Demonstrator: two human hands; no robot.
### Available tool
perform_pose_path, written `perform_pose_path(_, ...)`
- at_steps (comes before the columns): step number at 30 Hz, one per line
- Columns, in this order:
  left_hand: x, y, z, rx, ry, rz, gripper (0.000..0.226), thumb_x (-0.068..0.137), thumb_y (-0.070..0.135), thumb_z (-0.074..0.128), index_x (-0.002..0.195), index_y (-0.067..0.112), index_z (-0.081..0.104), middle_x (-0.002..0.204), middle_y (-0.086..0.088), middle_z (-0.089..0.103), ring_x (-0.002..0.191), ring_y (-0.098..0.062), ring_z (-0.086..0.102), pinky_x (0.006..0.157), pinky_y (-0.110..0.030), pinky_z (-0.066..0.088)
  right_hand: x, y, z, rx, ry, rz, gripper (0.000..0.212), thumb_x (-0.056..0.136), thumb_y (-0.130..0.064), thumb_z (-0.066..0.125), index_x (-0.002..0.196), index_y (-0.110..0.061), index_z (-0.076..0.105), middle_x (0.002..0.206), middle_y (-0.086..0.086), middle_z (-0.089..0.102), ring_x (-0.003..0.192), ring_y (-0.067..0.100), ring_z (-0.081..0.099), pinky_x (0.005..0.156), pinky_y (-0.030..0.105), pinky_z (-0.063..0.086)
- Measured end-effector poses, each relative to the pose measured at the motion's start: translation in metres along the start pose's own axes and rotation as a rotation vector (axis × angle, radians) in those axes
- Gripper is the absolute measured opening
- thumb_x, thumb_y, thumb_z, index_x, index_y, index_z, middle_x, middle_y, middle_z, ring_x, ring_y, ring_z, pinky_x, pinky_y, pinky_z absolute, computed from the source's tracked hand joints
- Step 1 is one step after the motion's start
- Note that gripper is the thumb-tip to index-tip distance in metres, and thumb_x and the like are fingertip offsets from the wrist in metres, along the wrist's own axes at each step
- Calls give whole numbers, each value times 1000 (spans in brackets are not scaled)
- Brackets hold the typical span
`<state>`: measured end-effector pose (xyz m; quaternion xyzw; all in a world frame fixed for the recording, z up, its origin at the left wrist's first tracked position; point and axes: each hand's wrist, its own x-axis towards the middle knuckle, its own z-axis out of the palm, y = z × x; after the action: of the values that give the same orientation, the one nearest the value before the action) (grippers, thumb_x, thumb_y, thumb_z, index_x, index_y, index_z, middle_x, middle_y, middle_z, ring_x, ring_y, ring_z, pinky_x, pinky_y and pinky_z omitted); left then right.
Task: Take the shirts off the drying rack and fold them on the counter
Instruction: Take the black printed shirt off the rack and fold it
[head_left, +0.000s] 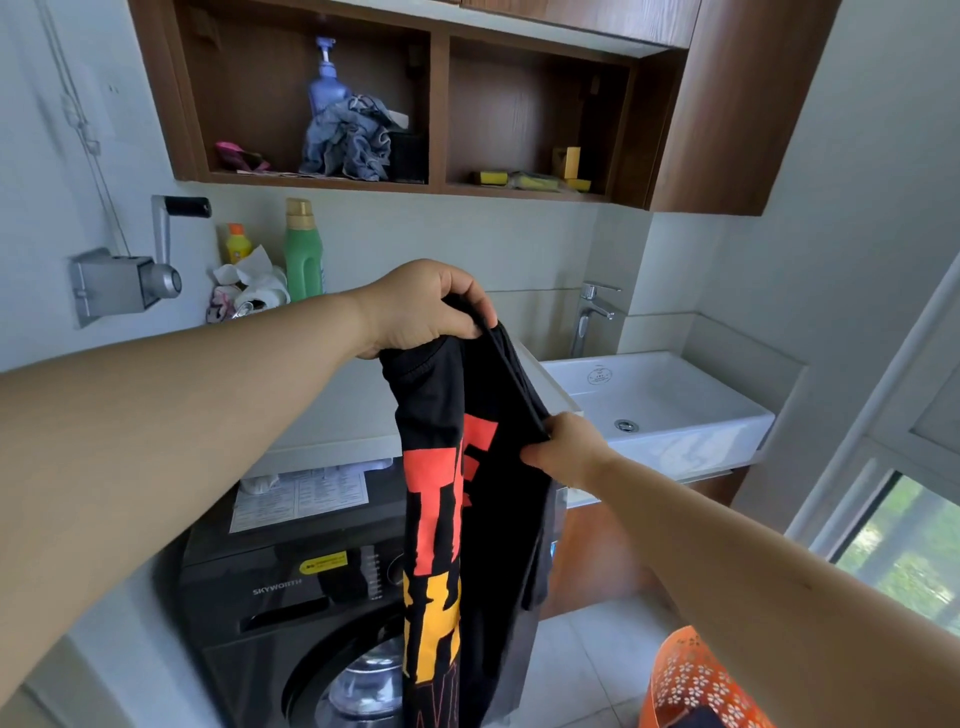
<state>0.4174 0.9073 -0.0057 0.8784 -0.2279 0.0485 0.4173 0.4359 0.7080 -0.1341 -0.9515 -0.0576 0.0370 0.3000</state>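
Note:
A black shirt (467, 519) with red and yellow print hangs in the air in front of me, above the washing machine. My left hand (421, 306) grips its top edge, fingers curled round the fabric. Lower and to the right, my right hand (566, 452) pinches a black edge of the same shirt. The white counter (332, 447) runs behind the shirt, partly hidden by it. The drying rack is out of view.
A dark washing machine (291, 597) stands under the counter. A white sink (660, 400) with a tap (589, 317) is to the right. Bottles (303, 254) and tissues sit at the counter's back left. An orange basket (691, 686) is at the bottom right. Wooden shelves (436, 104) hang above.

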Motion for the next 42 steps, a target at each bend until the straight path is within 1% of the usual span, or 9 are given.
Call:
perform_pose_path(4, -2, -6, -7, 0, 22, -9, 23, 81, -6, 64, 81, 17, 68, 84, 4, 66, 80, -5, 59, 76, -5, 45, -1, 13, 0, -84, -133, 23, 26, 82, -21, 67, 103, -5, 65, 91, 10, 61, 87, 26, 58, 72, 27, 44)
perform_pose_path(9, -4, -23, -10, 62, 25, -51, 22, 82, -3, 66, 82, 19, 69, 87, 4, 67, 83, -7, 59, 78, -7, 44, -6, 19, -19, -475, -236, 22, 41, 95, -33, 53, 63, -11, 42, 69, 1, 40, 83, 22, 44, 70, 23, 31)
perform_pose_path(14, -7, -40, -14, 253, -4, -84, 15, 84, 3, 67, 90, 17, 69, 90, 5, 66, 85, -8, 58, 74, -6, 42, -11, 24, -47, -658, -258, -29, 48, 98, -39, 45, 59, -14, 34, 66, 0, 34, 82, 21, 41, 69, 24, 28)
perform_pose_path(19, -7, -59, -14, 575, -56, -146, 17, 89, 14, 63, 106, 17, 65, 97, 5, 58, 91, -13, 51, 78, -21, 35, -12, 29, -79, -389, -162, -30, 40, 96, -28, 54, 61, -13, 41, 65, 1, 38, 68, 20, 39, 55, 26, 29)
perform_pose_path(23, -5, -55, -16, 579, 11, -173, 18, 89, 3, 55, 95, 20, 59, 97, 1, 57, 90, -17, 50, 75, -22, 34, -11, 36, -90, -197, -18, -50, 30, 93, -22, 59, 70, -6, 50, 61, 3, 37, 55, 15, 33, 50, 25, 24)
perform_pose_path(31, 10, -33, 4, 529, 168, -284, 24, 92, 2, 46, 110, 17, 43, 100, -11, 52, 81, -26, 50, 68, -37, 43, -3, 63, -113, -440, -162, -15, 36, 84, -24, 61, 113, -2, 66, 110, 14, 65, 92, 25, 59, 76, 29, 47)
perform_pose_path(35, 20, -25, 20, 618, 262, -334, 19, 93, 3, 44, 106, 2, 57, 107, -16, 56, 93, -29, 50, 74, -32, 39, 4, 87, -134, -481, -216, 13, 26, 86, -23, 59, 98, -3, 71, 95, 13, 66, 78, 19, 52, 63, 23, 40)
perform_pose_path(39, 24, -6, 36, 519, 319, -369, 16, 96, 7, 41, 105, 12, 53, 98, -9, 54, 90, -26, 49, 71, -30, 34, 15, 103, -143, -401, -218, -96, 19, 82, -18, 62, 65, -18, 54, 70, -2, 52, 70, 19, 48, 52, 21, 34)
perform_pose_path(42, 31, 13, 55, 496, 315, -378, 17, 96, 8, 41, 105, 16, 53, 102, -6, 55, 92, -24, 50, 72, -28, 34, 20, 105, -126, -331, -270, -173, 13, 75, -11, 61, 71, -22, 55, 73, -5, 50, 75, 20, 50, 52, 22, 34)
